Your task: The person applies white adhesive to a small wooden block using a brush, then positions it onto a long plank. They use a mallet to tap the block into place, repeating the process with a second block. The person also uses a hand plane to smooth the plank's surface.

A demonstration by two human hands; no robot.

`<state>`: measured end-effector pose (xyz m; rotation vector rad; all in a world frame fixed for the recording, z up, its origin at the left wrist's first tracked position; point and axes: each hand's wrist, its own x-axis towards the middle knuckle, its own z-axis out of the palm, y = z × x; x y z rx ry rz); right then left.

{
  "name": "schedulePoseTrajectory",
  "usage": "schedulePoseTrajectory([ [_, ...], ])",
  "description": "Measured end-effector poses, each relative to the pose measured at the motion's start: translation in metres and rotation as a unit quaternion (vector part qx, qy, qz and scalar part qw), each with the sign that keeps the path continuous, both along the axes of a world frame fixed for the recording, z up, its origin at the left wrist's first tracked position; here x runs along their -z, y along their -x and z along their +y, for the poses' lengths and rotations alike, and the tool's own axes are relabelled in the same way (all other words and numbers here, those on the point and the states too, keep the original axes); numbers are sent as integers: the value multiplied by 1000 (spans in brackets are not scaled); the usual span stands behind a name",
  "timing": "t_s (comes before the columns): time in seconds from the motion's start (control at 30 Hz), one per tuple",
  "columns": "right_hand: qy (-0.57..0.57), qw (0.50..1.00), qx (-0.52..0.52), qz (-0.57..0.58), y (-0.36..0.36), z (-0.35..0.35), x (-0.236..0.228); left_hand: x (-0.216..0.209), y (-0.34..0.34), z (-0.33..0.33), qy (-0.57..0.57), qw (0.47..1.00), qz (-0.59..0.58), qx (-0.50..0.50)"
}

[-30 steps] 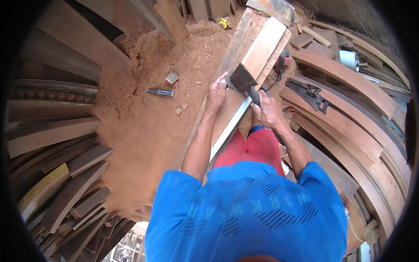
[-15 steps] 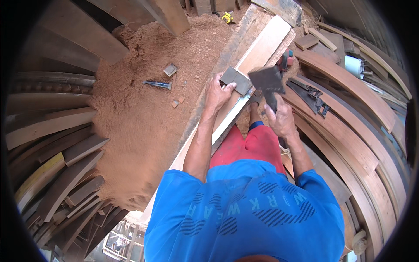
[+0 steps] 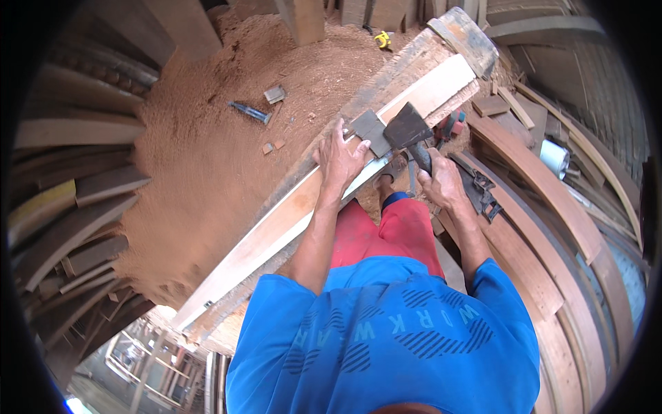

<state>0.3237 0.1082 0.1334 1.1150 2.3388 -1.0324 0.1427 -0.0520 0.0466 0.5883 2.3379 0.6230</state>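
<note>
My left hand (image 3: 341,162) lies over the long pale timber (image 3: 265,231), its fingers spread and stretched out. Its thumb and fingertips are close against a flat grey block (image 3: 372,132) set across the timber; whether they touch it is hard to make out. My right hand (image 3: 445,181) is closed around the handle of a dark mallet-like tool (image 3: 408,127). The broad dark head of this tool is at the block's right end, over the timber. Contact between the head and the block cannot be made out.
Sawdust (image 3: 200,179) covers the floor to the left, where a blue-handled chisel (image 3: 249,112) and a small wood block (image 3: 274,94) lie. A yellow tape measure (image 3: 383,39) sits farther away. To the right, a handsaw (image 3: 486,196) rests on stacked curved planks (image 3: 545,179).
My view has swung round, so the timber lies at a flatter slant. My left thumb has shifted off the grey block's top and the fingers have spread. The tool's head is less blurred.
</note>
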Motion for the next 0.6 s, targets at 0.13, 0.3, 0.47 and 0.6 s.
schedulePoseTrajectory([
  [0.13,68,997,10,45,12,22,-11,-11,-23,-9,50,995,91,-9],
  [0.3,95,990,-3,104,42,48,-13,-4,-35,2,-3,991,91,-95],
  [0.47,-16,976,-136,169,91,72,-31,-19,-29,14,36,989,68,-129],
  [0.6,-107,954,-247,128,155,86,-30,-18,-28,14,37,986,65,-150],
])
